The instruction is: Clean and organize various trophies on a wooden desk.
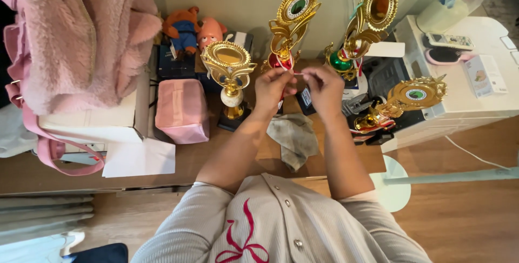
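Ribbon: I see a thin red-and-white ribbon pinched between both hands, just in front of the middle trophy.
Left hand: fingers closed on the ribbon's one end.
Right hand: closed on the other end, close beside the left.
Progress: ribbon looks only partly handled; I cannot tell whether it is tied.
Room: trophies crowd ahead; a grey cloth lies under my wrists; the desk edge runs near my body.

Both bare forearms are reaching forward, the left hand and right hand meeting close together (fingertips pinched, nearly touching) at chest height.
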